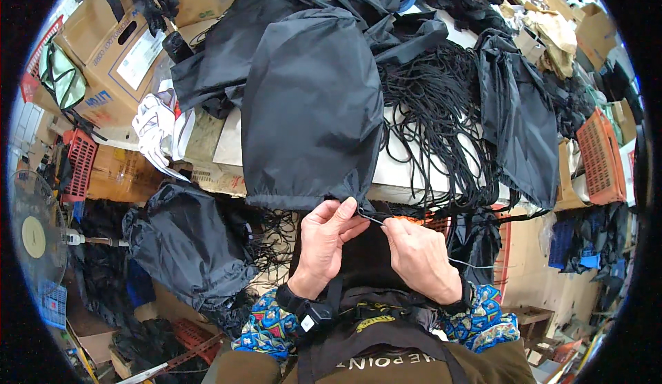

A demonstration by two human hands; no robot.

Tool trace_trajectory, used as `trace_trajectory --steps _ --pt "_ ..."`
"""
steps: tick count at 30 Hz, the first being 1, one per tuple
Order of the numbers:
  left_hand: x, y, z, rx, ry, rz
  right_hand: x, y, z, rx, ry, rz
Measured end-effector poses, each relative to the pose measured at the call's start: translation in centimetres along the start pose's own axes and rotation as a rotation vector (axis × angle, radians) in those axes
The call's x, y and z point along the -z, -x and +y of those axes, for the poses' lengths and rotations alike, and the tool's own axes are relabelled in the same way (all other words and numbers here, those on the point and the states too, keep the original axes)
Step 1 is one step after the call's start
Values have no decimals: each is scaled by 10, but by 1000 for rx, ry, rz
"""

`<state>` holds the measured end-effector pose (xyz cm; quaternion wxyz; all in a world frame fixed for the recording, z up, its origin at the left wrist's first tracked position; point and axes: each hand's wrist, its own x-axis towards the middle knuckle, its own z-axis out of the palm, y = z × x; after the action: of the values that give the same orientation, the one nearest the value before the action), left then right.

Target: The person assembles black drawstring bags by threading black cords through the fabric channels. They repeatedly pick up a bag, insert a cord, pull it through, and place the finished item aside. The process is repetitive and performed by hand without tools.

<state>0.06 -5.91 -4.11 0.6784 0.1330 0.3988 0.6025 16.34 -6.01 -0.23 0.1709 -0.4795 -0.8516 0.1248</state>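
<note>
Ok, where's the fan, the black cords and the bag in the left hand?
Fan (33,237), head view: its round middle.
Black cords (433,111), head view: middle of the bundle.
Bag (314,104), head view: its upper cloth side.

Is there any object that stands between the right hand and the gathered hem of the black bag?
Nothing visible blocks it. Only the thin metal wire gripped by the right hand spans the short gap, its tip at the corner of the hem, where the left hand pinches the black bag.
</note>
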Motion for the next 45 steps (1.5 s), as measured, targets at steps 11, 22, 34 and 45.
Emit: trace_trajectory --steps 11,22,34,45 --pt "-4 -6 43 -322 -113 194 39 -19 19 184 -227 -159" --pt "-31 -3 20 -175 -295 -161 49 -28 36 218 -182 -86" --pt "-38 -16 63 -431 -460 -253 70 -14 26 84 -189 159" --pt "-44 -34 82 -322 -192 -171 75 -11 14 45 -445 170"
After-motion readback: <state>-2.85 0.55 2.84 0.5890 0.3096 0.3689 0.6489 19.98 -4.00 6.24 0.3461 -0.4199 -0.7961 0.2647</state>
